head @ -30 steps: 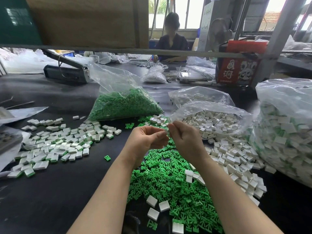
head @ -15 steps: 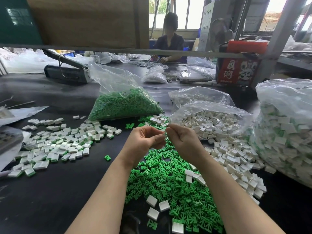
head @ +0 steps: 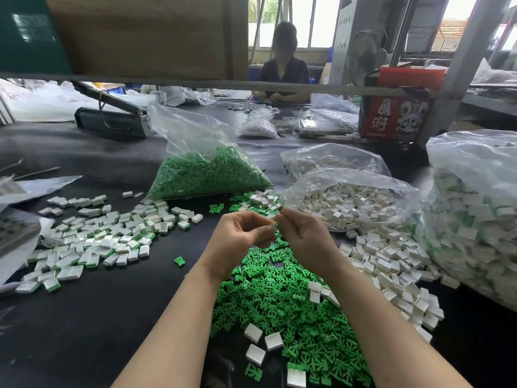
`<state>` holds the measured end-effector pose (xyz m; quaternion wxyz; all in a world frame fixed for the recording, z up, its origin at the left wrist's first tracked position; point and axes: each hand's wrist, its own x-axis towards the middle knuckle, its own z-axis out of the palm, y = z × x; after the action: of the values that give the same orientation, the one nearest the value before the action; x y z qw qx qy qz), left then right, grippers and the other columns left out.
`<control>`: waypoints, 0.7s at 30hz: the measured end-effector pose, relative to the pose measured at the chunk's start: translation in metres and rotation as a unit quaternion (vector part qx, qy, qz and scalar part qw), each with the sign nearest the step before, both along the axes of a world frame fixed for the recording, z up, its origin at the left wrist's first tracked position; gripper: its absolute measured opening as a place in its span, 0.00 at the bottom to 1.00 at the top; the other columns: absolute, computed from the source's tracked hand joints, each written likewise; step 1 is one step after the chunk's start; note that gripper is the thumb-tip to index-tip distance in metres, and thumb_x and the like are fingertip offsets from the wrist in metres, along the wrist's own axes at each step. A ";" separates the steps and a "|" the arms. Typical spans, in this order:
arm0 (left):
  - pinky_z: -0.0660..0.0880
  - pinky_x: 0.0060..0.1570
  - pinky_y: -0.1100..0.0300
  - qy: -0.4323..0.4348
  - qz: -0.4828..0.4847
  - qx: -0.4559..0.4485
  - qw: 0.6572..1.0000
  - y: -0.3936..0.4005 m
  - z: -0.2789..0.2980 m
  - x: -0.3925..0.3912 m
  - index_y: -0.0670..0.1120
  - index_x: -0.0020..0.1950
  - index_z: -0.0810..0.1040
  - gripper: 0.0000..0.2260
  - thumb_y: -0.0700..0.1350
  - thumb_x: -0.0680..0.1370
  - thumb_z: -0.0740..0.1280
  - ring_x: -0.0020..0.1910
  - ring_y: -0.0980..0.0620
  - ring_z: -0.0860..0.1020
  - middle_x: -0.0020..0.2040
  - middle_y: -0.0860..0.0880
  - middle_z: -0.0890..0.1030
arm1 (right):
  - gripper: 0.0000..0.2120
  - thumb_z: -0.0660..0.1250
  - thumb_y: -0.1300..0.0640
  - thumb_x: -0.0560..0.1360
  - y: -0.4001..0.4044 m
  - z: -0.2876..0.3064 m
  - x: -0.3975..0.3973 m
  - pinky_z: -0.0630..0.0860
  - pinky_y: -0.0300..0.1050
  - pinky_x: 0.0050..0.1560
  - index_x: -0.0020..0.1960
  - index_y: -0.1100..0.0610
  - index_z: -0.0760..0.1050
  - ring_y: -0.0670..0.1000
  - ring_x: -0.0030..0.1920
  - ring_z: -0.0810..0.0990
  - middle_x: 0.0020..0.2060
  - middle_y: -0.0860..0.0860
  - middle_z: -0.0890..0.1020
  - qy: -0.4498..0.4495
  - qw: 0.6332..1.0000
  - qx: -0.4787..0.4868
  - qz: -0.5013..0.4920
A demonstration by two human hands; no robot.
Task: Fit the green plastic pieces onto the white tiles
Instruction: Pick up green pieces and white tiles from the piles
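Nearest, at 6 o'clock: loose green pieces (head: pixel 291 309) heaped on the black table (head: pixel 84 317). Above, our left hand (head: pixel 237 236) and right hand (head: pixel 303 233) meet, fingertips pinching one white tile (head: pixel 272 224) (green edge showing). At 3 o'clock: loose white tiles (head: pixel 391 264). At 12: bagged green pieces (head: pixel 207 172).

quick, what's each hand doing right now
Left hand: fingers curled, pinching the small white and green piece held between both hands.
Right hand: fingers curled, pinching the same piece.
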<state>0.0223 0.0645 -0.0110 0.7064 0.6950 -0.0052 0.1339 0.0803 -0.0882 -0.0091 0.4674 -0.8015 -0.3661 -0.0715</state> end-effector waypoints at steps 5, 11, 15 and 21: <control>0.77 0.38 0.63 -0.001 0.000 0.006 1.000 0.001 -0.001 0.000 0.39 0.43 0.82 0.03 0.33 0.74 0.71 0.36 0.50 0.82 0.35 0.45 0.84 | 0.14 0.62 0.56 0.81 0.000 -0.001 0.001 0.64 0.49 0.32 0.38 0.60 0.69 0.48 0.31 0.65 0.28 0.47 0.68 -0.012 1.000 -0.008 -0.003; 0.77 0.39 0.63 -0.006 0.001 -0.011 1.000 0.001 -0.002 0.002 0.40 0.44 0.82 0.02 0.35 0.74 0.72 0.37 0.49 0.82 0.37 0.44 0.84 | 0.14 0.62 0.56 0.81 -0.001 -0.001 0.001 0.62 0.46 0.31 0.38 0.61 0.70 0.47 0.30 0.64 0.27 0.49 0.69 -0.016 1.000 -0.002 0.004; 0.76 0.38 0.64 -0.017 -0.014 -0.038 0.999 -0.005 -0.001 0.005 0.45 0.43 0.82 0.03 0.38 0.76 0.71 0.37 0.53 0.80 0.36 0.47 0.82 | 0.16 0.60 0.55 0.82 0.001 0.001 0.001 0.62 0.46 0.31 0.38 0.61 0.69 0.46 0.29 0.64 0.27 0.48 0.68 0.015 0.999 0.036 -0.014; 0.70 0.34 0.64 0.018 -0.061 -0.004 0.998 -0.010 -0.005 0.004 0.47 0.42 0.77 0.09 0.46 0.81 0.64 0.32 0.54 0.72 0.34 0.49 0.78 | 0.17 0.57 0.54 0.83 0.004 0.002 0.000 0.63 0.50 0.33 0.35 0.55 0.68 0.49 0.29 0.64 0.27 0.49 0.68 0.121 0.989 0.086 0.000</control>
<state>0.0267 0.0542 -0.0158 0.7161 0.6928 -0.0349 0.0781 0.0805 -0.0843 -0.0075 0.5756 -0.7610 -0.2992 -0.0059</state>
